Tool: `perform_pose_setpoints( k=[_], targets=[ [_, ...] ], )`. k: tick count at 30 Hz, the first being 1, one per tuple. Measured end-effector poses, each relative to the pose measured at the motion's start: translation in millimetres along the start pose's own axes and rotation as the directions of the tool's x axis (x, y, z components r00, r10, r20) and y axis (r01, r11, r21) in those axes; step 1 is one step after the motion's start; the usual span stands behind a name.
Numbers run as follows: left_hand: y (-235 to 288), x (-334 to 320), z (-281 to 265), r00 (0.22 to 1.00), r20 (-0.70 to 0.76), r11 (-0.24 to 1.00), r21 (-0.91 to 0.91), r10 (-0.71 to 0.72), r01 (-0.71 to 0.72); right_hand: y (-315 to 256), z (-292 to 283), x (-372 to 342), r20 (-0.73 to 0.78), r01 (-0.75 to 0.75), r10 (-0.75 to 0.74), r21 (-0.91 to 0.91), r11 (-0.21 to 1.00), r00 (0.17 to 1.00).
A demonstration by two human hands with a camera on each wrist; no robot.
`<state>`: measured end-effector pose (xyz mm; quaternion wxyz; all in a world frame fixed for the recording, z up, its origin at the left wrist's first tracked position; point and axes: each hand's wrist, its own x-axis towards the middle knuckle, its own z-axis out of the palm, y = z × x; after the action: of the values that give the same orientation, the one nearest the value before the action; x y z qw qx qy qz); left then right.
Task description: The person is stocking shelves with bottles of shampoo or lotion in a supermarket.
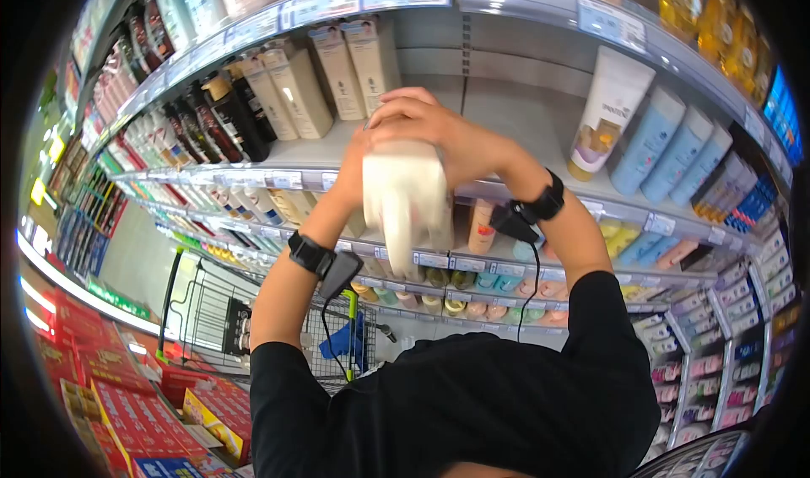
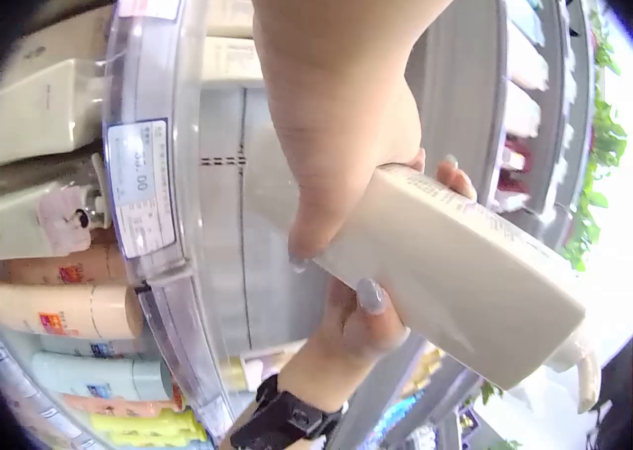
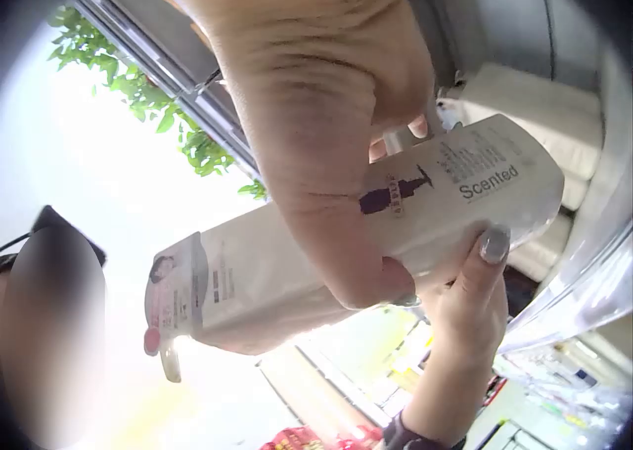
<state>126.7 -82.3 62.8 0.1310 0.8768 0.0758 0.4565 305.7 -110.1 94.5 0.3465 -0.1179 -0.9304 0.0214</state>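
Both hands hold one cream-coloured pump bottle (image 1: pixel 403 193) in front of the shelf, its pump end tilted toward the person and blurred in the head view. My left hand (image 2: pixel 341 163) grips the bottle near its base, with the thumb along one side. From the other side my right hand (image 3: pixel 346 173) wraps round the body, thumb across the printed face. The word "Scented" shows on the bottle (image 3: pixel 485 178) in the right wrist view, along with a dark pump drawing. A small pump spout (image 2: pixel 587 381) sticks out at the far end in the left wrist view.
Cream boxed bottles (image 1: pixel 342 73) stand on the shelf just behind the hands. A white tube (image 1: pixel 612 107) and light blue bottles (image 1: pixel 650 140) are to the right. A shopping cart (image 1: pixel 211 309) stands lower left, near red boxes (image 1: pixel 143 419). Cables hang from both wrist cameras.
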Motion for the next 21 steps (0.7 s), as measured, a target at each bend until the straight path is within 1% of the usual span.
perform_pose_setpoints(
  k=[1, 2, 4, 5, 6, 7, 8, 9, 11, 13, 14, 17, 18, 20, 21],
  targets=[
    [16, 2, -5, 1.000, -0.008, 1.000, -0.018, -0.021, 0.021, -16, -3, 4, -0.013, 0.024, -0.023, 0.008, 1.000, 1.000],
    [23, 2, -9, 0.988, -0.024, 0.988, 0.033, 0.151, -0.150, -30, -3, 7, -0.028, 0.052, -0.051, 0.021, 0.998, 0.998],
    [52, -14, -14, 0.996, -0.036, 0.996, 0.049, 0.078, -0.076, -45, 2, 13, -0.006, 0.110, -0.110, 0.081, 0.991, 0.994],
    [47, -33, -12, 1.000, -0.012, 1.000, 0.025, 0.006, -0.006, -51, 8, 15, 0.002, 0.139, -0.140, 0.108, 0.984, 0.990],
    [46, -56, -4, 0.997, -0.054, 0.998, 0.037, -0.052, 0.055, -56, 14, 15, 0.065, 0.104, -0.115, 0.148, 0.983, 0.991],
    [48, -76, -2, 0.995, -0.047, 0.994, 0.068, -0.083, 0.087, -60, 21, 16, 0.132, 0.075, -0.101, 0.185, 0.980, 0.986],
    [51, -97, -1, 0.993, -0.039, 0.988, 0.100, -0.114, 0.118, -62, 28, 20, 0.173, 0.077, -0.129, 0.281, 0.957, 0.976],
    [57, -112, -4, 0.992, 0.024, 0.982, 0.147, -0.125, 0.120, -60, 41, 19, 0.183, 0.088, -0.154, 0.325, 0.942, 0.971],
    [70, -133, -5, 0.974, 0.038, 0.966, 0.144, -0.224, 0.216, -48, 71, 14, 0.220, 0.075, -0.193, 0.453, 0.888, 0.956],
    [78, -153, -9, 0.912, 0.166, 0.927, 0.100, -0.374, 0.362, -42, 95, 9, 0.238, 0.002, -0.184, 0.609, 0.793, 0.954],
    [81, -164, -10, 0.865, 0.238, 0.896, 0.077, -0.442, 0.437, -41, 106, 7, 0.247, -0.043, -0.173, 0.678, 0.734, 0.953],
    [81, -195, -8, 0.769, 0.316, 0.795, -0.072, -0.555, 0.603, -40, 132, 2, 0.267, -0.156, -0.111, 0.801, 0.579, 0.957],
    [79, -203, -7, 0.738, 0.329, 0.751, -0.115, -0.590, 0.651, -46, 133, 5, 0.262, -0.154, -0.082, 0.764, 0.627, 0.962],
    [77, -217, -10, 0.704, 0.310, 0.709, -0.118, -0.639, 0.695, -35, 159, -7, 0.225, -0.178, -0.004, 0.783, 0.596, 0.974],
    [76, -224, -11, 0.690, 0.298, 0.690, -0.124, -0.660, 0.713, -35, 166, -11, 0.256, -0.262, 0.093, 0.778, 0.571, 0.962]
  ],
)
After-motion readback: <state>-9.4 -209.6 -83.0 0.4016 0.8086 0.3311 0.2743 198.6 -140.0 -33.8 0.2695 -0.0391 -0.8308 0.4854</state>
